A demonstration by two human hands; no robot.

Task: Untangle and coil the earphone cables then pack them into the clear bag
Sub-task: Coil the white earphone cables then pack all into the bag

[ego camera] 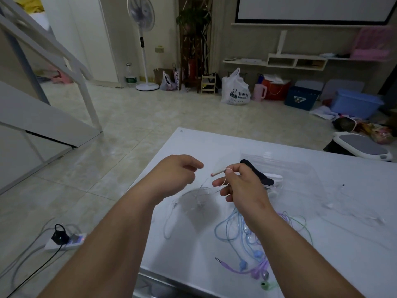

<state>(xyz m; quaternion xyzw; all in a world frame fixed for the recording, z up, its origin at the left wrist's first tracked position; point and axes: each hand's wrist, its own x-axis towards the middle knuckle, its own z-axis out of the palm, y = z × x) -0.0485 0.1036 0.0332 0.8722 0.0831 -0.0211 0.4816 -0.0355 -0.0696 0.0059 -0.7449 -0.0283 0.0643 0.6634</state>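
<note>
Pink earphone cable (224, 181) pinched in right hand (240, 186), left hand (174, 175) loosely curled, empty.

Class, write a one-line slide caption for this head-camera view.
Right hand pinches a pink earphone plug above tangled cables on a white table.

The paper bag (176, 79) against the far wall carries vertical lettering reading "Cotti Co", cut off at its lower end. The white plastic bag (235, 91) shows a panda logo beside Chinese characters too small to read.
</note>
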